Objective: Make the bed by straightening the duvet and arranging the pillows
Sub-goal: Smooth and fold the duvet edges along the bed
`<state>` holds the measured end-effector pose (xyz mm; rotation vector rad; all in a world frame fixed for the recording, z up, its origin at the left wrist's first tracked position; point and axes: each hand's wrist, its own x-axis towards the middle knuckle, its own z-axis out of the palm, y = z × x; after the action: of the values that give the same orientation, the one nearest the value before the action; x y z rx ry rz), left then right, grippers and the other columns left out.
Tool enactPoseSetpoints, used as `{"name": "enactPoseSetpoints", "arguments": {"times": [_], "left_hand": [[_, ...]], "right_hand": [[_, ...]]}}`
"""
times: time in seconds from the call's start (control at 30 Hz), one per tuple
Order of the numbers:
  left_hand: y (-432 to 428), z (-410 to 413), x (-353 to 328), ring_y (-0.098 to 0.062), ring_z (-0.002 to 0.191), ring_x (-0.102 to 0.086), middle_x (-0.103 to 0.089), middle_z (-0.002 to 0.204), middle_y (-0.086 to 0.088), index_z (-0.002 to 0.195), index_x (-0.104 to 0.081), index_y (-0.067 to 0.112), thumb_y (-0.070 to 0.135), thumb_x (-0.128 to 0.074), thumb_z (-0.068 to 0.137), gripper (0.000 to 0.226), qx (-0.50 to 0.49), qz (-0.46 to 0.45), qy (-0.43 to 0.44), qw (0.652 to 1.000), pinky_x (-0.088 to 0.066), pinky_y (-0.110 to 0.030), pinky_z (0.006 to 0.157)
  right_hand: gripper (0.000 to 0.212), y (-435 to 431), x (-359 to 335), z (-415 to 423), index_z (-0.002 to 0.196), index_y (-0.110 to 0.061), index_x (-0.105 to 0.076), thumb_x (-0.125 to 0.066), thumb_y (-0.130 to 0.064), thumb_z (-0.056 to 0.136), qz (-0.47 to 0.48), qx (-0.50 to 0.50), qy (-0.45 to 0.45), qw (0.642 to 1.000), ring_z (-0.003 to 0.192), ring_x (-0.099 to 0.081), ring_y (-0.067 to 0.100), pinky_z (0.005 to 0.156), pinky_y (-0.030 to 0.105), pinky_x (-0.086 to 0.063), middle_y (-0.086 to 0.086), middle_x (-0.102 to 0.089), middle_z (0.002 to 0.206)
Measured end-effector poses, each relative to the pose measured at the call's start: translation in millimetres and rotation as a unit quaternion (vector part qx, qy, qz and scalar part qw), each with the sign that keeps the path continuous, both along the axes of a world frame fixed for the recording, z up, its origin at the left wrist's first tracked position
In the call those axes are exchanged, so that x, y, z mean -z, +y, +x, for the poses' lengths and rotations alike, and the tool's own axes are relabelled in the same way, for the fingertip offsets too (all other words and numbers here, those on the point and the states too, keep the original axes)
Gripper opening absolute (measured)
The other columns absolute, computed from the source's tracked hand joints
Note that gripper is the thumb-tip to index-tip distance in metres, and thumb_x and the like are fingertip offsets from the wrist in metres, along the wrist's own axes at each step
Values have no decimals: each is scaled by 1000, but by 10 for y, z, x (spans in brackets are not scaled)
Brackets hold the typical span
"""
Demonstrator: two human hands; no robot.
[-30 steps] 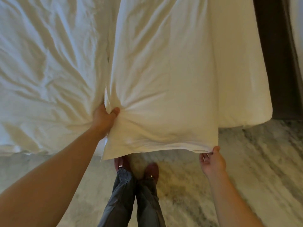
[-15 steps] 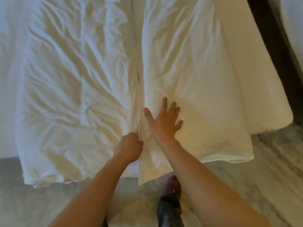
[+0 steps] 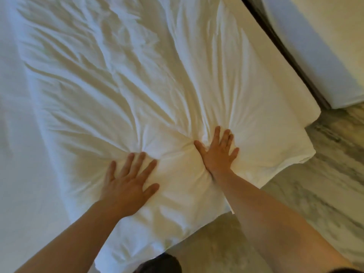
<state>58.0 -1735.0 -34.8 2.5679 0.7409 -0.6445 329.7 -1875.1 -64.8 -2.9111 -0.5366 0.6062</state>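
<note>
Left hand (image 3: 128, 186) is pressing flat on the duvet (image 3: 137, 85) near its near edge, fingers spread wide, gripping nothing. Right hand (image 3: 218, 154) is pressing down just to the right, fingers also splayed, creases fanning out from it. Duvet is lying rumpled across the bed (image 3: 13, 174), near-right corner overhanging the marbled floor (image 3: 325, 184).

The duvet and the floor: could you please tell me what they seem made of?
The duvet looks like matte cotton-type cloth over soft fill: it creases and dents under the left hand and right hand. The floor looks like marble or marble-look tile: grey veining.
</note>
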Motion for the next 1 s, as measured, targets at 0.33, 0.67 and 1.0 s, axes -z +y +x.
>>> {"name": "enactPoseSetpoints", "arguments": {"times": [0.33,0.67,1.0], "left_hand": [[919,-121,49,-8,159,3,17,169,24,157,9,57,74,-19,99,66,206,-89,-28,974,-15,-44,123],[1753,64,359,16,137,-39,-41,138,54,115,-54,76,54,-61,81,40,125,-413,-97,897,-39,-16,109],[2661,2054,-406,-31,98,-74,-74,105,-21,112,-68,0,11,-71,88,27,-257,-642,-140,709,-59,-39,93]], "right_hand": [[127,1237,80,-410,161,-32,23,-25,-104,68,50,228,14,972,156,27,37,114,76,14,22,25,169],[119,1421,289,-343,159,-37,28,-12,-104,69,-39,270,-32,961,157,24,35,117,73,10,19,24,170],[116,1394,516,-230,161,-32,24,4,-101,70,-77,279,-100,952,159,18,32,122,69,5,17,16,172]]}}
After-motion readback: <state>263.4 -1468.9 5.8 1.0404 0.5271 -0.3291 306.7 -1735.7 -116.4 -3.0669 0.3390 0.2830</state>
